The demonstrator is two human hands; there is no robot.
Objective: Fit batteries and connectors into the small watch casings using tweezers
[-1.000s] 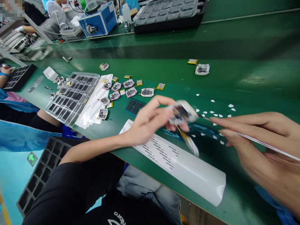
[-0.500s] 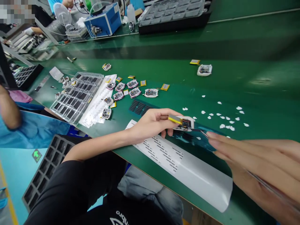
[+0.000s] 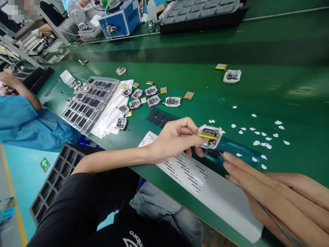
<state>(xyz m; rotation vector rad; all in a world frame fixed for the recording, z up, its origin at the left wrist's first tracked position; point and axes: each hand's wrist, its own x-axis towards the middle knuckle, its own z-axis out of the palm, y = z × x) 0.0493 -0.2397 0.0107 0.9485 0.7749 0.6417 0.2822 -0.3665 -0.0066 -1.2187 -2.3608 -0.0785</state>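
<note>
My left hand (image 3: 171, 140) is closed on a small white watch-like housing (image 3: 219, 136), held tilted above the bench with its circuit board facing me. A flat battery with a yellow edge (image 3: 205, 136) lies across the housing, by my thumb. My right hand (image 3: 267, 195) is closed round thin metal tweezers (image 3: 273, 221). Their tip points at the area just below the housing, apart from it. Beneath both hands lie a blue film sheet with black strips (image 3: 160, 118) and a white printed label sheet (image 3: 226, 199).
Several similar housings with batteries (image 3: 153, 100) lie left of centre, beside a clear compartment tray (image 3: 89, 103) and printed papers (image 3: 113, 113). Small white pieces (image 3: 257, 143) are scattered at right. A black tray (image 3: 203, 25) stands behind. A co-worker's blue sleeve (image 3: 33, 120) is at left.
The tweezers' tip has come away from the housing, downward. My left hand has turned the housing more towards me. The co-worker's arm at left has shifted, and the view has moved slightly.
</note>
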